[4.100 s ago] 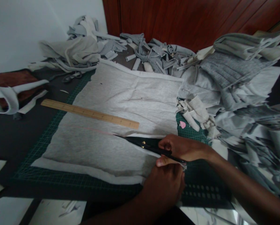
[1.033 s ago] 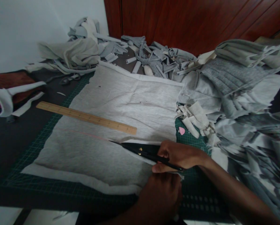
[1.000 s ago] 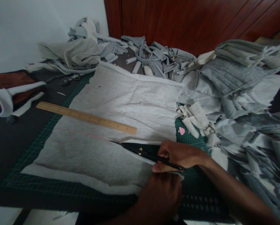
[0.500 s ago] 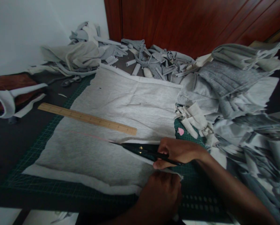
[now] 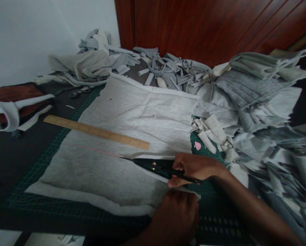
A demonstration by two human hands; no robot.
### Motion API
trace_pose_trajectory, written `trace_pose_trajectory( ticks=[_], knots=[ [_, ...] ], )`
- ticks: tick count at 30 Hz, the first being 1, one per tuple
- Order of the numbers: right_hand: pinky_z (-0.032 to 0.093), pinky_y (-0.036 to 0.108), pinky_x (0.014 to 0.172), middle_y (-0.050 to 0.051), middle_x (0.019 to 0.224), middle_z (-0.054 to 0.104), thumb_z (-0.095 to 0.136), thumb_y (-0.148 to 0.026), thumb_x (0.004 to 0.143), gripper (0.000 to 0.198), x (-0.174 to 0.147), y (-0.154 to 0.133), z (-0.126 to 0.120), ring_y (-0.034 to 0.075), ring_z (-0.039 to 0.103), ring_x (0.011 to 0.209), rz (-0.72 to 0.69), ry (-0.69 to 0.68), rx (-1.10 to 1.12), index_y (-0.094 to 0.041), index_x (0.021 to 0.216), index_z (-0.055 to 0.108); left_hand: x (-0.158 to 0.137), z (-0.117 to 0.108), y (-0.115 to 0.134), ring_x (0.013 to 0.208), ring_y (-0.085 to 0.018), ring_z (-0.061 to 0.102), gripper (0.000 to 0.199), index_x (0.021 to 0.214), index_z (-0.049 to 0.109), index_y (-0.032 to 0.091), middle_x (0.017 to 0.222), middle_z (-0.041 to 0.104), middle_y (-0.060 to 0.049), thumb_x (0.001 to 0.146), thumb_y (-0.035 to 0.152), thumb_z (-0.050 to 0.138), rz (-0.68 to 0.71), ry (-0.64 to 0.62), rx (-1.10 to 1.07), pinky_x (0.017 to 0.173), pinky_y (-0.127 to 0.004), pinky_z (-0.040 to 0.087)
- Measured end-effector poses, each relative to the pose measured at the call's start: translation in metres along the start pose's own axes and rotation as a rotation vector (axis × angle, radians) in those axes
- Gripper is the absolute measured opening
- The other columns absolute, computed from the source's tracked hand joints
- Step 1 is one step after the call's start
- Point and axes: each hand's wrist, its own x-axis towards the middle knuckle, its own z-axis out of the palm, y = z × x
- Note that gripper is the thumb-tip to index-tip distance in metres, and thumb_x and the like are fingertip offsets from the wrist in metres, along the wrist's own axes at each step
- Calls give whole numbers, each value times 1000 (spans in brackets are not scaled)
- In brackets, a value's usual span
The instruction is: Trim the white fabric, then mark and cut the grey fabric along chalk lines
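Observation:
A light grey piece of fabric (image 5: 132, 118) lies spread over a green cutting mat (image 5: 73, 206). My right hand (image 5: 193, 169) is closed round the handles of black scissors (image 5: 153, 166), whose blades lie in a slit in the fabric. The blade tips meet a thin red line drawn across the cloth. Just below, my left hand (image 5: 177, 208) is closed on the fabric's near right corner; its fingertips are hidden. Above the red line a wooden ruler (image 5: 96, 132) rests on the fabric.
Grey fabric scraps (image 5: 170, 66) lie along the back, with crumpled cloth (image 5: 86, 63) at the back left. Folded grey fabric (image 5: 257, 85) is piled at right. A pink piece of tailor's chalk (image 5: 197, 146) lies on the mat. A brown, dark-edged item (image 5: 19, 97) sits at left.
The view has shifted slightly, so everything sits a little lower in the picture. Both hands keep their grip, and the scissors stay at about the same point on the red line.

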Motion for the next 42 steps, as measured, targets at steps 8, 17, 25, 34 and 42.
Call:
trace_pose_trajectory(
  ticks=[8, 17, 25, 34, 42],
  knots=[
    [25, 18, 40, -5, 55, 55, 83, -59, 79, 49, 2, 3, 1, 6, 44, 46, -21, -8, -3, -15, 64, 66, -2, 3, 0, 65, -21, 69, 17, 92, 51, 22, 81, 73, 1, 91, 19, 68, 11, 26, -3, 58, -34, 51],
    [24, 20, 42, -5, 53, 50, 81, -59, 79, 51, 0, -2, 5, 7, 44, 48, 3, 32, -73, -16, 60, 61, 1, 4, -2, 61, -20, 67, 19, 89, 51, 22, 77, 71, 2, 88, 21, 70, 27, 89, 20, 55, -34, 48],
    [26, 21, 44, -5, 55, 49, 80, -56, 80, 48, -1, -6, 7, 7, 45, 51, 29, 63, -103, -16, 61, 61, -2, 5, -1, 61, -19, 67, 20, 91, 51, 22, 79, 72, 2, 88, 20, 70, 54, 116, 45, 53, -35, 45],
    [22, 23, 46, -6, 54, 43, 79, -48, 82, 45, 0, -4, 7, 5, 37, 50, 9, 53, -89, -16, 58, 57, 0, 7, -1, 64, -20, 68, 19, 94, 51, 21, 81, 73, 1, 89, 21, 70, 49, 132, 24, 55, -34, 46],
    [22, 21, 42, -5, 53, 45, 80, -48, 82, 43, 0, -2, 5, 6, 39, 48, 49, 28, -49, -16, 60, 60, -3, 8, -1, 71, -21, 70, 16, 101, 55, 18, 88, 75, -2, 94, 25, 68, 70, 44, 12, 62, -34, 49]
  ],
)
